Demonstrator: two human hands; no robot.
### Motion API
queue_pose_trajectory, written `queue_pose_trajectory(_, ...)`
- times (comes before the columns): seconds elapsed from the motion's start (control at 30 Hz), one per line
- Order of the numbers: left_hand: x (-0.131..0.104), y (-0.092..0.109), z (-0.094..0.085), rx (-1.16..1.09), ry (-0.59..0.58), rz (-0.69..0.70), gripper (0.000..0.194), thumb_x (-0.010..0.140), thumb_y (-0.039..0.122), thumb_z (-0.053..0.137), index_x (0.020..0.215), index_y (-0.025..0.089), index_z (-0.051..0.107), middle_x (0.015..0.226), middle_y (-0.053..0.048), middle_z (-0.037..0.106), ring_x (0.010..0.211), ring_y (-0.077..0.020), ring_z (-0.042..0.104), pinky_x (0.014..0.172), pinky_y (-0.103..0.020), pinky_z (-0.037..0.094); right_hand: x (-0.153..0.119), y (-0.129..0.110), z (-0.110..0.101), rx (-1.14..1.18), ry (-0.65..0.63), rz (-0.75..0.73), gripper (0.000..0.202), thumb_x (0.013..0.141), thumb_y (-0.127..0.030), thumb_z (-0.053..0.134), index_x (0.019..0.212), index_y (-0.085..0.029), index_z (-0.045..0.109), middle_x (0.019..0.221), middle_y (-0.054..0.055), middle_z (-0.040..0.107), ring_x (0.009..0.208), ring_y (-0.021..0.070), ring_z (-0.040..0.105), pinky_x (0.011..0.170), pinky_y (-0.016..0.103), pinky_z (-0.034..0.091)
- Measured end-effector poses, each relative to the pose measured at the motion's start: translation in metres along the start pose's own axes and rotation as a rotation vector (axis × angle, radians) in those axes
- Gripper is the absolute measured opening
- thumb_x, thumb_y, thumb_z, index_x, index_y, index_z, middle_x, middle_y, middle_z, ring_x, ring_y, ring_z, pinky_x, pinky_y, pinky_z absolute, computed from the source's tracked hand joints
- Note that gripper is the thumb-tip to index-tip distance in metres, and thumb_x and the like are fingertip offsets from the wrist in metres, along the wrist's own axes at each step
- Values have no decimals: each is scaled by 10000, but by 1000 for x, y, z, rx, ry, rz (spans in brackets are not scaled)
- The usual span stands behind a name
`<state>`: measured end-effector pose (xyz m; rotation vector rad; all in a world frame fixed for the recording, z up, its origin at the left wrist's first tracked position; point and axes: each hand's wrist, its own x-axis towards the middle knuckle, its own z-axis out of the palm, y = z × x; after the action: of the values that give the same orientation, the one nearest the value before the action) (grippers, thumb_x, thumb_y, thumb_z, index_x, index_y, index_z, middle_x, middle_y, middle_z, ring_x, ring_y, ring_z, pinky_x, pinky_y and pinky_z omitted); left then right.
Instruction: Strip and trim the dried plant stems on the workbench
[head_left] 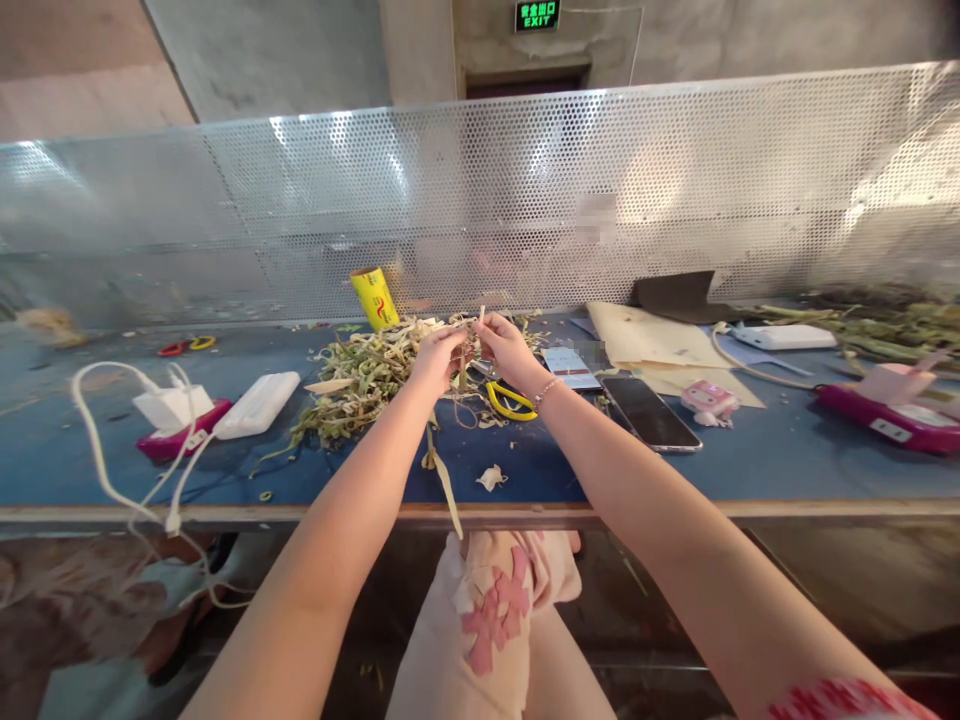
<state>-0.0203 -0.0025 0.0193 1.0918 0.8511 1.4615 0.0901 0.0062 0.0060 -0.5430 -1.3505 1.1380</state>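
Observation:
My left hand [442, 352] and my right hand [506, 345] are close together above the blue table, fingers closed in a pinch. Between them is a thin, pale dried plant strip [481, 313], its tip standing up from the right fingertips. Under and left of my left hand lies a loose heap of dried green and straw-coloured plant strips [360, 375]. Yellow-handled scissors [511, 403] lie just below my right hand. A long, pale knotted strip [444, 480] hangs over the table's front edge.
Behind stands a perforated metal screen [487, 180], with a yellow tube [375, 298] before it. At right are a phone [652, 412], brown paper [652, 335] and a magenta power strip [889, 415]. Cables and a white power bank [256, 403] lie left, near red-and-yellow scissors [187, 346].

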Motion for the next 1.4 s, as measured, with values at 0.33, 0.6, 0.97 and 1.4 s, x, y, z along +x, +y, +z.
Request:
queue_pose_trajectory(0.33, 0, -14, 7, 20, 103, 235, 49, 636, 192, 583, 619, 147, 574, 514, 42, 506, 475, -58, 452, 510, -200, 395, 1, 2, -1, -39, 17, -75, 309, 695, -453, 593, 669, -206, 409, 482, -107, 267, 405, 34, 216, 400, 193, 193)
queue_pose_trajectory(0.6, -3, -19, 11, 28, 157, 255, 133, 696, 244, 567, 613, 158, 509, 541, 35, 491, 520, -75, 478, 528, -209, 411, 0, 4, 4, -21, 1, -64, 311, 699, -446, 586, 671, -208, 388, 525, -92, 318, 439, 38, 274, 431, 185, 270)
queue_pose_trajectory(0.97, 1, -28, 4, 274, 263, 482, 156, 731, 286, 576, 647, 181, 497, 608, 10, 495, 634, -115, 511, 616, -236, 423, -1, 6, 10, -28, 53, -99, 269, 721, -431, 544, 691, -214, 388, 586, -65, 381, 530, 67, 401, 523, 209, 391)
queue_pose_trajectory(1.4, 7, -22, 0, 204, 97, 352, 95, 648, 188, 590, 593, 154, 520, 522, 37, 485, 501, -76, 460, 542, -218, 398, 3, 9, -2, -460, 102, -250, 188, 790, -271, 438, 625, -199, 382, 588, -48, 384, 575, 85, 355, 560, 220, 300)
